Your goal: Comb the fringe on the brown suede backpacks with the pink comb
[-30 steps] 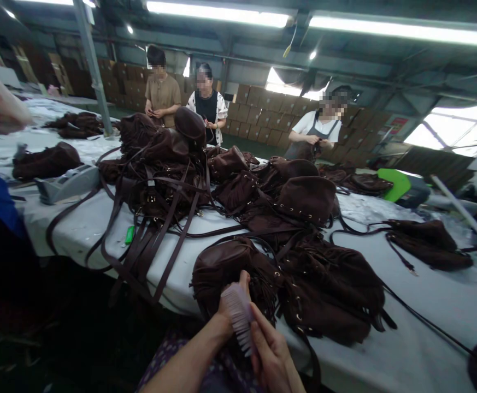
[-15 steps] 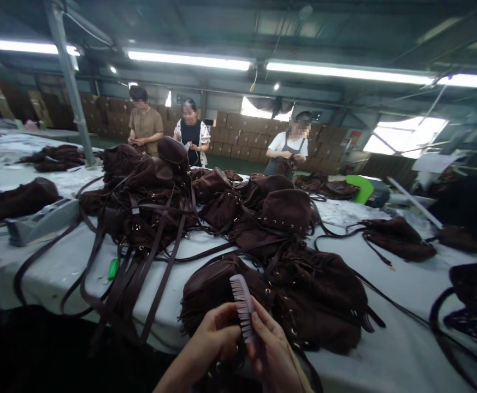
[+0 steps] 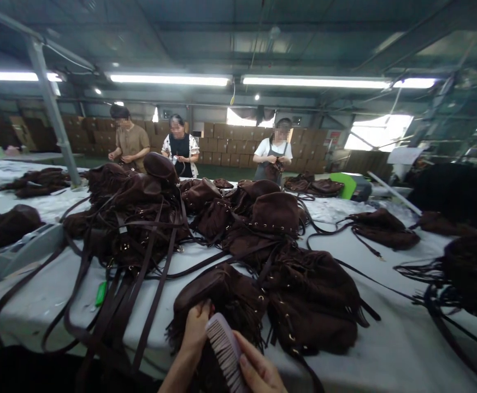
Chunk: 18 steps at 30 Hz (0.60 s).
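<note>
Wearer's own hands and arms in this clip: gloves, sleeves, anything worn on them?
Both are bare. The left hand has no glove or visible ring, and the left forearm is uncovered to the frame's edge: no sleeve, watch or band. The right hand is ungloved too; only part of it shows, its wrist and arm cut off.

A bag factory floor: brown fringed bags [image 3: 279, 218] heaped on a long white table [image 3: 386, 349], workers [image 3: 273, 155] at its far edge, cartons [image 3: 230, 144] stacked along the wall, strip lights [image 3: 316, 83] overhead.
</note>
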### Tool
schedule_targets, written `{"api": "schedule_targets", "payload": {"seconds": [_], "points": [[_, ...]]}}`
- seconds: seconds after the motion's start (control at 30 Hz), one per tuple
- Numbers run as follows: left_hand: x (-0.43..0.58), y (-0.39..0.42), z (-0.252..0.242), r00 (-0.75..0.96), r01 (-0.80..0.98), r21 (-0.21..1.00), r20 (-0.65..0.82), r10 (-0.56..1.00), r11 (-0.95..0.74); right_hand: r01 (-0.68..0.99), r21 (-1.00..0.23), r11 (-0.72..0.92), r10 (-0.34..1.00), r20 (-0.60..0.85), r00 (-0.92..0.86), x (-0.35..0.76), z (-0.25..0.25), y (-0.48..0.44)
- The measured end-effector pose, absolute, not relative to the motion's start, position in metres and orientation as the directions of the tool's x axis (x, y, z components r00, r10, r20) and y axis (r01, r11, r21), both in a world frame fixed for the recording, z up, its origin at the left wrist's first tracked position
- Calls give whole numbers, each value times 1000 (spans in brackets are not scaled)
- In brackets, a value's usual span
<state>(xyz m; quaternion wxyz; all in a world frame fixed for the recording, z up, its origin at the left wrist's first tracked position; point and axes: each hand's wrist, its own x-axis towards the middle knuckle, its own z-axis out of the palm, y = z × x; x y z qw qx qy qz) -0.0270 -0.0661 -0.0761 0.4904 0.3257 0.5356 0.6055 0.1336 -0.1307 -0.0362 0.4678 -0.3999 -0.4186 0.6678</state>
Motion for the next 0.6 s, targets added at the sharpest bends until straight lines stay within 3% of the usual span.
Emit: {"api": "schedule_targets", "payload": {"seconds": [0.17, 0.27, 0.37, 0.47, 0.6], "points": [[-24, -97, -47, 193, -304, 950, -7, 981, 66, -216, -922, -321, 941, -284, -184, 144, -32, -126], [-8, -113, -42, 391, -167, 986, 66, 918, 1, -228, -924, -308, 942, -261, -212, 138, -28, -121], [3, -106, -64, 218, -8, 993, 116, 969, -117, -224, -917, -331, 927, -272, -258, 130, -32, -124], [8, -89, -94, -23, -92, 989, 110, 994, -112, -197, -916, -350, 911, -283, -300, 125, -47, -131], [19, -79, -108, -122, -176, 982, 50, 991, -71, -175, -916, -361, 902, -295, -314, 125, -62, -139]]}}
